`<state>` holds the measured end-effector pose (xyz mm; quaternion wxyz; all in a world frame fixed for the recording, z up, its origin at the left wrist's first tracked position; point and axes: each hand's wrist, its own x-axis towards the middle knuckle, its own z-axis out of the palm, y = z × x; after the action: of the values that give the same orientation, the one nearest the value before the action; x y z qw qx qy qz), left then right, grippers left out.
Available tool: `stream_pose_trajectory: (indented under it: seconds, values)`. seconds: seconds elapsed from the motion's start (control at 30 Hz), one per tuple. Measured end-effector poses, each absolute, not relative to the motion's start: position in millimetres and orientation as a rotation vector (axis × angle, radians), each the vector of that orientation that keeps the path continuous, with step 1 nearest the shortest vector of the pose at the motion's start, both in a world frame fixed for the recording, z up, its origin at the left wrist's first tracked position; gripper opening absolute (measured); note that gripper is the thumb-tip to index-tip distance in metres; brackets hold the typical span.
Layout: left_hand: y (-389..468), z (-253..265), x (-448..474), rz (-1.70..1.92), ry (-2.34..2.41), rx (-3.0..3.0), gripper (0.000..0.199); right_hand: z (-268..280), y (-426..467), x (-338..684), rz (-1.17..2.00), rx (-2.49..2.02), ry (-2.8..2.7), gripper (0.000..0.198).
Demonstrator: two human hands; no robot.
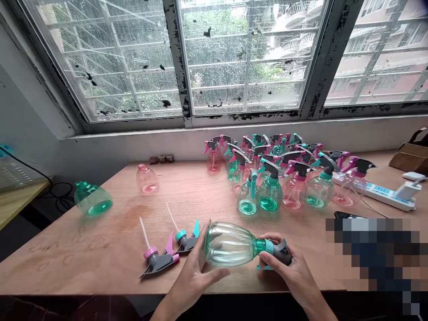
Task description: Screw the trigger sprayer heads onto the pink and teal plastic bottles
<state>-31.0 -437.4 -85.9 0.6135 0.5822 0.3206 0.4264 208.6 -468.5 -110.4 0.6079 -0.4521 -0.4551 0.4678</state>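
Green see-through plastic fills the space between my two hands: from my distant seat I see the bottle (229, 244) held sideways over the near edge of the table (110, 263). Its long axis runs across my view, base toward the left hand (197, 269), neck toward the right hand (287, 265). I have the left cupped loosely around the base end, while the right grasps the grey spray head (282, 252), its teal collar (269, 246) meeting the neck in line with that axis. The right hand is the nearer one to this joint; how tight the collar sits, I cannot tell. Just left of the left-hand grip lie two loose spray heads, one pink-collared (155, 261), the other teal-collared (184, 241). Farther out on that side are a pink bottle (147, 180) and a spare green bottle (92, 201), both headless. Beyond the right-hand grip stands a crowd of spray bottles (269, 196).
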Motion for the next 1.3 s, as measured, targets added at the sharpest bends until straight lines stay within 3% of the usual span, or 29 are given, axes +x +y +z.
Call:
stream_pose_trajectory:
  seconds: [0.23,0.93,1.3]
  values:
    - [-440.7,-91.9,-33.7,0.929,0.815,1.403,0.106,-110.2,-469.0,210.3,1.069,-1.035,-1.066,0.027]
    - [-439.6,-90.5,-33.3,0.907,0.751,1.363,0.095,-111.3,-470.9,206.1,1.053,-1.067,-1.05,0.03]
    - [-442.1,-89.0,-34.2,0.856,0.805,1.421,0.107,-110.5,-472.6,206.7,1.11,-1.054,-1.081,0.031]
